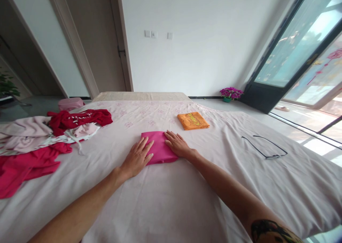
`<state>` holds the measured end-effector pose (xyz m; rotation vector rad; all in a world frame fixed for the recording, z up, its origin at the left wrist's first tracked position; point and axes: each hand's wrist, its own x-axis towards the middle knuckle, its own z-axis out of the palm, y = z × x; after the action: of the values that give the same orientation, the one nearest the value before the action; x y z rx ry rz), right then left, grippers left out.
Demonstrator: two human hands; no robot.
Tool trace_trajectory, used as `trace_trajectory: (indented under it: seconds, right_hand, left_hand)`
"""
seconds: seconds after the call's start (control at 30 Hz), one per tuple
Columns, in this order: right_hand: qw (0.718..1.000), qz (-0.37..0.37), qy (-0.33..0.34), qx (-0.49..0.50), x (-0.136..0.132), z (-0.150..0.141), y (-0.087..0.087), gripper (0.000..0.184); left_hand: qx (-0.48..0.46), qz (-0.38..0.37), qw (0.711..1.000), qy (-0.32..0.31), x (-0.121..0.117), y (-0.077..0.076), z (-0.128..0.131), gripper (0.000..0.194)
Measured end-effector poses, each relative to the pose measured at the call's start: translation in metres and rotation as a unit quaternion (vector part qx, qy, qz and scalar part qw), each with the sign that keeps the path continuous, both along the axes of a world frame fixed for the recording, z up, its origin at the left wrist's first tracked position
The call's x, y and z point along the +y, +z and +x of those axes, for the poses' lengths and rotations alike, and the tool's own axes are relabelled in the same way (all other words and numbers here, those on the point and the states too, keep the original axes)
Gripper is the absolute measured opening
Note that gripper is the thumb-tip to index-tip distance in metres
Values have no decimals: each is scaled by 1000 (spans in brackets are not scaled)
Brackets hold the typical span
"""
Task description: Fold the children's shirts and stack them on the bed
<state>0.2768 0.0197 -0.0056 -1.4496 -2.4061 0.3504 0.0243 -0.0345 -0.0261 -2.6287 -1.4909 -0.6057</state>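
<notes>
A bright pink garment (159, 147), folded into a flat square, lies on the pale sheet in front of me. My left hand (137, 156) rests on its left side with the fingers spread flat. On its right side lies my right hand (177, 144), also flat, fingers stretched across the cloth. Neither hand grips the fabric. Just beyond, to the right, is a folded orange garment (193, 120) with yellow lettering on top; no hand touches it.
Loose clothes, including a red garment (80, 119), a pale pink one (25, 130) and a deep pink one (29, 166), are heaped at left. Black-framed glasses (276, 156) lie at right on the sheet (165, 203). Purple flowers (231, 92) stand on the floor by the wall.
</notes>
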Motion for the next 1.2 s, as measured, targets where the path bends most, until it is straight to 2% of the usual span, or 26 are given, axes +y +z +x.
trace_trajectory:
  seconds: [0.1, 0.2, 0.27, 0.37, 0.47, 0.63, 0.87, 1.03, 1.1, 1.2]
  right_hand:
    - [997, 28, 3, 74, 0, 19, -2, 49]
    - [985, 66, 3, 160, -7, 34, -1, 38]
    - [977, 55, 22, 207, -15, 39, 2, 31]
    - [966, -8, 72, 250, -27, 40, 12, 23]
    - [965, -44, 136, 220, -35, 38, 22, 22]
    - [972, 9, 206, 116, -40, 34, 31, 25]
    - [974, 71, 209, 45, -49, 28, 30, 22]
    - [977, 117, 177, 0, -52, 20, 26, 26]
    - [978, 116, 171, -11, -53, 19, 26, 29]
    - [983, 74, 168, -10, -53, 22, 32, 29]
  left_hand:
    - [-13, 43, 999, -1, -12, 6, -6, 59]
    - [-23, 94, 994, -44, -18, 16, -4, 57]
    - [-30, 104, 991, -82, -20, 20, 0, 53]
    - [-42, 97, 989, -108, -22, 24, 4, 45]
    - [-46, 85, 989, -112, -23, 25, 6, 39]
    - [-55, 87, 989, -107, -23, 26, 14, 27]
    - [-41, 81, 989, -114, -20, 24, 33, 21]
    - [-23, 75, 991, -110, -19, 20, 40, 6]
    - [-25, 68, 991, -112, -20, 20, 41, 4]
    - [-69, 33, 989, -127, -21, 23, 40, 3]
